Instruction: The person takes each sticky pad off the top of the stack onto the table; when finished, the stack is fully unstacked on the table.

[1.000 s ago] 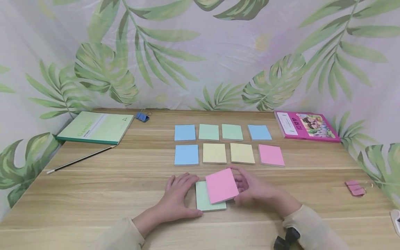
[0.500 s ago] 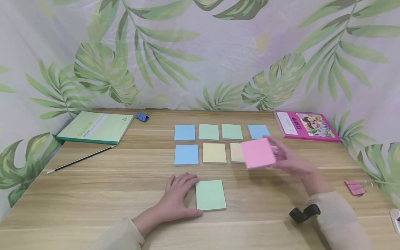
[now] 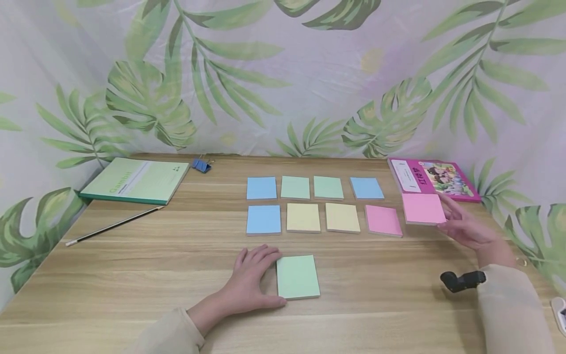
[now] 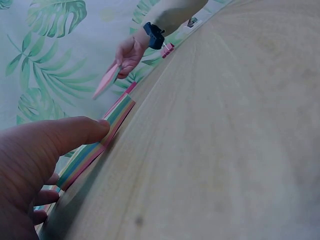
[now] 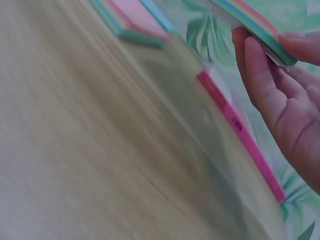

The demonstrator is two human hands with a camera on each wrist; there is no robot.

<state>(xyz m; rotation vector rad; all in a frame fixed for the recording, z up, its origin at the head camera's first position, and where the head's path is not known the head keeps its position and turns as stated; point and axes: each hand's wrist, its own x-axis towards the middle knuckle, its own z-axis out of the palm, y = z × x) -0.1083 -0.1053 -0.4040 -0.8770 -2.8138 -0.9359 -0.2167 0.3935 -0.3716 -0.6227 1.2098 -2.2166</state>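
My right hand (image 3: 469, 230) pinches a pink-topped sticky note pad (image 3: 424, 209) by its right side, raised over the table's right half. Coloured layers show along the pad's edge (image 5: 260, 31) in the right wrist view, thumb on one face and fingers on the other. On the table, my left hand (image 3: 247, 280) holds a green-topped sticky note pad (image 3: 298, 276), with the thumb at its near left corner and fingertips at the far left one. The left wrist view shows the thumb against this pad's striped side (image 4: 120, 115).
Behind lie two rows of pads: blue (image 3: 263, 219), yellow (image 3: 302, 217), green (image 3: 295, 187) and pink (image 3: 383, 220). A pink book (image 3: 409, 175) lies back right. At left are a green notebook (image 3: 137, 179), a pencil (image 3: 115, 226) and a blue binder clip (image 3: 201, 165).
My right hand has lifted the pink-topped pad off the green-topped one and carried it right and back, past the front row's pink pad. The left hand has stayed in place.
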